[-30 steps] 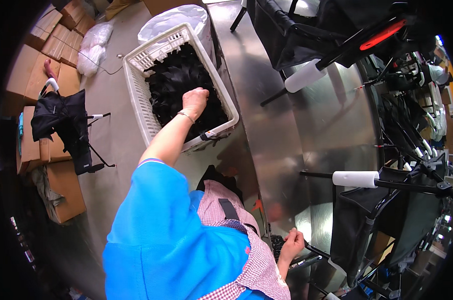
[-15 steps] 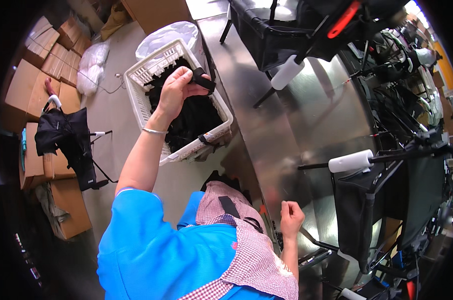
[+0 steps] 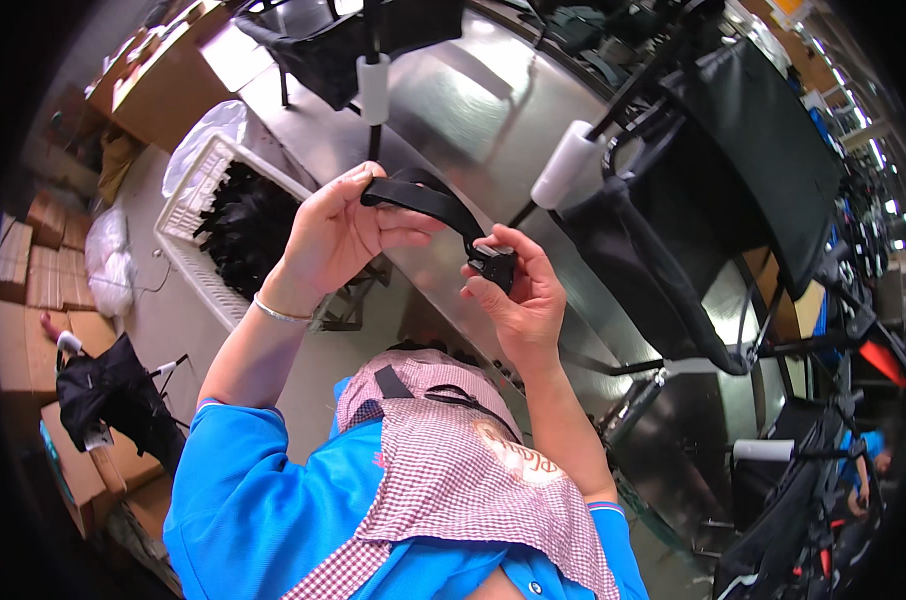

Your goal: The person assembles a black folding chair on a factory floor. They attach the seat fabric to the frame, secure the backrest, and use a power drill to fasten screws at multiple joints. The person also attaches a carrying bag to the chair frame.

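Observation:
A looped black webbing strap [image 3: 425, 198] spans the gap between my two hands, in front of my chest. My left hand [image 3: 338, 235] has one end of it at the thumb, with the fingers stretched out beneath the loop. At the other end sits a black plastic buckle [image 3: 493, 264], pinched by the thumb and fingers of my right hand [image 3: 530, 312]. Whether the strap is threaded fully through the buckle cannot be made out.
A white plastic basket [image 3: 199, 275] of black straps stands left of the metal table [image 3: 443, 105]. Black fabric-covered frames [image 3: 663, 240] with white foam sleeves [image 3: 563, 165] stand on the table. Cardboard boxes [image 3: 168, 85] are at the far left. Another person [image 3: 861, 475] is at the lower right.
My left hand has come away from above the basket with the black strap, towards my right hand. My right hand has risen and now grips the buckle. The view has turned right.

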`<state>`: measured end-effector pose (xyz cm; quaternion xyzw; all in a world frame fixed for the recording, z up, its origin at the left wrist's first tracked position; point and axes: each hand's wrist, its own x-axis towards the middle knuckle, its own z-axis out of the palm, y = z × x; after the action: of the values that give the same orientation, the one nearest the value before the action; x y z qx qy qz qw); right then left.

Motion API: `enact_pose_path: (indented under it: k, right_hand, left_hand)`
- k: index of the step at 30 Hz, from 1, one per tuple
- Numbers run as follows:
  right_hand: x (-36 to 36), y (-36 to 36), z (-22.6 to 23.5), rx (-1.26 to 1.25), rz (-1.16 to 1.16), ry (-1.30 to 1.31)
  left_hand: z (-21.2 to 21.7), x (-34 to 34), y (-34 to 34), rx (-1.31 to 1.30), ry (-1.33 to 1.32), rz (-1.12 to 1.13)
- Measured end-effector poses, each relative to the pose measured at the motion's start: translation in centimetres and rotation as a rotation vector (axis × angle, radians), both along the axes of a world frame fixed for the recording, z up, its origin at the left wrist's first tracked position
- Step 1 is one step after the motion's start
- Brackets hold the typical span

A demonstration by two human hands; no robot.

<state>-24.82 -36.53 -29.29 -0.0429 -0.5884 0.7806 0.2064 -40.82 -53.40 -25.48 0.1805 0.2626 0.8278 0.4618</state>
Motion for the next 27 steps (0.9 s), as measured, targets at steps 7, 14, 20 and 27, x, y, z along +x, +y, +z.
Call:
enact_pose_path:
  k: [7, 14, 20, 27]
  right_hand:
    - [4.2, 1.8, -0.5, 0.258, -0.242, -0.260]
    - [4.9, 2.1, 0.5, 0.368, -0.387, -0.328]
    - [4.4, 3.5, -0.1, 0.437, -0.553, -0.263]
    - [4.9, 3.9, -0.4, 0.134, -0.304, -0.114]
  left_hand:
    - [-3.1, 2.5, 2.3, -0.232, 0.004, 0.054]
    - [-4.4, 3.9, 4.3, -0.884, 1.190, 0.590]
    - [-1.6, 8.4, 10.8, -0.378, 1.787, 0.208]
    - [-5.7, 5.5, 9.1, -0.386, 1.288, 0.153]
